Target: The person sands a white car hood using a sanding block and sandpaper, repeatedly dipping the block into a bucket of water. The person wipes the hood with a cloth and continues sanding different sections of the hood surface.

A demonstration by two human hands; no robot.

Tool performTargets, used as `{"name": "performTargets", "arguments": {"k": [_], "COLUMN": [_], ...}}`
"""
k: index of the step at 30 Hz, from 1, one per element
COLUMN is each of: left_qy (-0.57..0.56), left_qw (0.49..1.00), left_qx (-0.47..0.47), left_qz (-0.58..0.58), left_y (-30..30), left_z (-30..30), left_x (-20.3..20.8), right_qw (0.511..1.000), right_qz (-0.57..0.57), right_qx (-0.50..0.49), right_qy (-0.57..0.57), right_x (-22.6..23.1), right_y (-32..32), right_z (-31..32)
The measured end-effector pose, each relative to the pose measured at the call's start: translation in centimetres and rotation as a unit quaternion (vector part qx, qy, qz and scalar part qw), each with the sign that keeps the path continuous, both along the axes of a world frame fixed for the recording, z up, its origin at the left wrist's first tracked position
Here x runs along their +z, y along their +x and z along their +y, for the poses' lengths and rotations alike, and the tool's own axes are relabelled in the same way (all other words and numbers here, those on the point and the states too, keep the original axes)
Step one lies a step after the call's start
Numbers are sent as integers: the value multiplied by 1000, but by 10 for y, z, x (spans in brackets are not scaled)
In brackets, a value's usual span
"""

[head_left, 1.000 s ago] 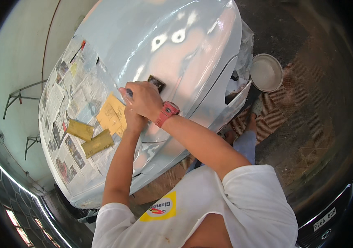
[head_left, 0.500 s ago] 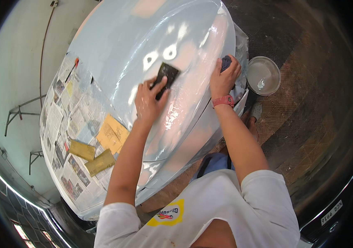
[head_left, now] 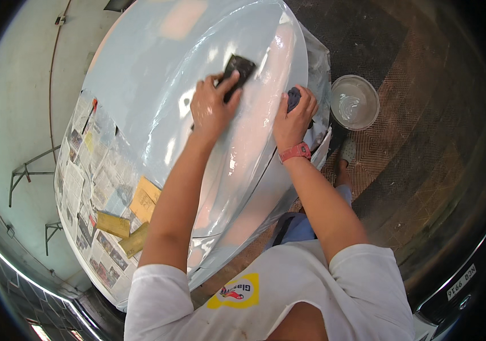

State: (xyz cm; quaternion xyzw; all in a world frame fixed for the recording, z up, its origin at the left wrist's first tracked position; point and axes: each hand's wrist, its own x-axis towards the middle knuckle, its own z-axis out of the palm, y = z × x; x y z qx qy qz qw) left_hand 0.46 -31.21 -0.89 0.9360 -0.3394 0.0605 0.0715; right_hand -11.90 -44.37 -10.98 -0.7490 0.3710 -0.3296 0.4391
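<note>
While curled only partway, holds with the left hand a block, gripped at its near end between fingers and thumb. Juts past the fingertips and sits against the pale car. Looks black and rectangular, with a dull sheen. Slants forward along the left arm, with palm down and index finger on top. Closes the right hand round a dark cloth at the car's edge, with a red watch at the wrist. Farther out, shows newspaper and yellow slabs at left, a basin at right.
</note>
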Motion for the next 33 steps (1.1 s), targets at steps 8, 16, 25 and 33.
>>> {"name": "performTargets", "arguments": {"k": [8, 16, 25, 33], "left_qy": [15, 32, 39, 41], "left_qw": [998, 995, 999, 992], "left_qx": [38, 56, -10, 71], "left_qz": [-43, -80, 1, -98], "left_y": [28, 64, -1, 112], "left_z": [-44, -68, -75, -147], "left_x": [-21, -15, -12, -48], "right_qw": [999, 996, 982, 946], "right_qz": [-14, -26, -65, 315], "right_qx": [13, 38, 156, 36], "right_qy": [35, 72, 83, 68], "right_x": [3, 6, -44, -150], "right_y": [-1, -6, -78, -276], "right_z": [4, 2, -101, -287]}}
